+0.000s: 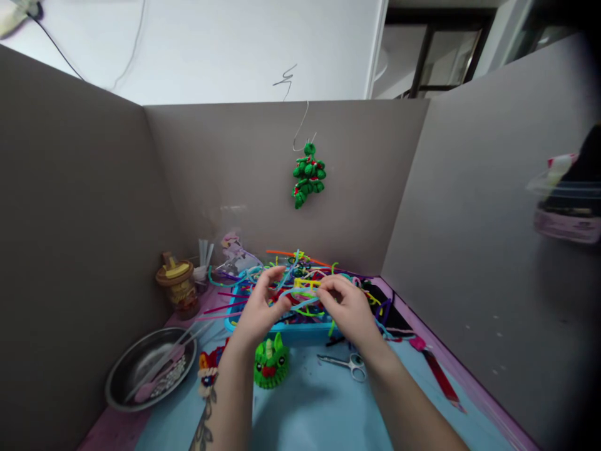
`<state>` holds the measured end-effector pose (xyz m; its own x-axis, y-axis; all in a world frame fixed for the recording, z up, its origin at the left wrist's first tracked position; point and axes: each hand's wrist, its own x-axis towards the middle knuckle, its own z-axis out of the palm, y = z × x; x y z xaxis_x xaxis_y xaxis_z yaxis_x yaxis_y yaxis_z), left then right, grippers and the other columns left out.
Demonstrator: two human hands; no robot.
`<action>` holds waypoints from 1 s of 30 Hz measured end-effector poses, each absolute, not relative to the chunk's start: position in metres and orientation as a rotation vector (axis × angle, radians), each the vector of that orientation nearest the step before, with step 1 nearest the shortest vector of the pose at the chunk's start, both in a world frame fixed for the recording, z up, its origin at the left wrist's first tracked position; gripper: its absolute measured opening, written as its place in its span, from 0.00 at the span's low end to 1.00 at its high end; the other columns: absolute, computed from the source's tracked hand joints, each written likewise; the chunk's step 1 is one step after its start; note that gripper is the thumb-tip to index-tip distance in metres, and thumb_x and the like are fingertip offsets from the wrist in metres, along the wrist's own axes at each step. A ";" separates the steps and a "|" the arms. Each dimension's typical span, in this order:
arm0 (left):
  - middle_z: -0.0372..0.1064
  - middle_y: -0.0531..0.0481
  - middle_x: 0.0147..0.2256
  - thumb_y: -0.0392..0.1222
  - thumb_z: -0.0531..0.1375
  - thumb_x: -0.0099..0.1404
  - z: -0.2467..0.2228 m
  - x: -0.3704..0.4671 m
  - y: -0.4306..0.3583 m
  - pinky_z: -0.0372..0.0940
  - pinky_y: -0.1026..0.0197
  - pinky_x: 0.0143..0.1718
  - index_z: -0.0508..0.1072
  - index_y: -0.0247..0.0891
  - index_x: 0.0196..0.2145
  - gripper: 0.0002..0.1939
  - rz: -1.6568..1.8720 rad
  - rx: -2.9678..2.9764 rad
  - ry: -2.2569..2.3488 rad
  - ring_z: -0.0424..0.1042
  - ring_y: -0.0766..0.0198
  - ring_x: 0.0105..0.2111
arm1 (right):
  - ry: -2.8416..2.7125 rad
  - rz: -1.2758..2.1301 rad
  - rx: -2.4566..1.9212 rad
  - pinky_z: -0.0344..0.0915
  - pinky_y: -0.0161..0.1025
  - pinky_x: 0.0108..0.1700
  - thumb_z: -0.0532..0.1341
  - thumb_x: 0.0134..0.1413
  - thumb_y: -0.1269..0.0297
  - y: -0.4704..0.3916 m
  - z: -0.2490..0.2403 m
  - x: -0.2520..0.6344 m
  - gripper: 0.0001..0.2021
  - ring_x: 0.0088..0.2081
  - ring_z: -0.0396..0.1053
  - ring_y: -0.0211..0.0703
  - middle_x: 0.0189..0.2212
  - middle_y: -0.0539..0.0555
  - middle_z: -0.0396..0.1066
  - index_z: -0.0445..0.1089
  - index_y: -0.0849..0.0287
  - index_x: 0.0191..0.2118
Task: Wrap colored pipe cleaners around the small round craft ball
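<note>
pipe cleaners lie in a tray at the back of the table; before it are a toy, left, and scissors, right. farther left sits a bowl, with a cup behind it. an ornament hangs before the rear panel.

Metal bowl at left, lidded cup behind.

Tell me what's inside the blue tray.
Pipe cleaners in many colors, tangled. The tray's bottom is covered by them; the left hand and right hand hide some too.
</note>
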<state>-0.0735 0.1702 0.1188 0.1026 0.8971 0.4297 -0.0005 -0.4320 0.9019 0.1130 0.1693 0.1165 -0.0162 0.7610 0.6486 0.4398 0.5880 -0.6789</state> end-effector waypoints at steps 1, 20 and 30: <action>0.63 0.42 0.55 0.45 0.70 0.47 0.119 -0.077 0.169 0.60 0.56 0.52 0.65 0.41 0.55 0.37 1.356 1.666 0.869 0.62 0.51 0.54 | -1.625 0.444 -1.014 0.64 0.37 0.34 0.57 0.52 0.68 0.169 0.117 0.114 0.07 0.31 0.67 0.42 0.28 0.53 0.68 0.65 0.58 0.24; 0.74 0.48 0.36 0.36 0.71 0.42 0.122 -0.064 0.158 0.70 0.60 0.34 0.71 0.38 0.41 0.26 1.379 1.347 0.770 0.75 0.60 0.33 | -1.690 0.486 -1.060 0.64 0.40 0.40 0.57 0.47 0.69 0.178 0.122 0.138 0.08 0.34 0.68 0.43 0.29 0.53 0.70 0.63 0.58 0.19; 0.74 0.47 0.37 0.38 0.70 0.46 0.118 -0.063 0.165 0.69 0.62 0.33 0.70 0.39 0.43 0.25 1.320 1.362 0.752 0.75 0.61 0.33 | -1.734 0.358 -0.903 0.62 0.46 0.50 0.58 0.53 0.69 0.172 0.126 0.141 0.06 0.47 0.67 0.47 0.40 0.56 0.70 0.72 0.56 0.36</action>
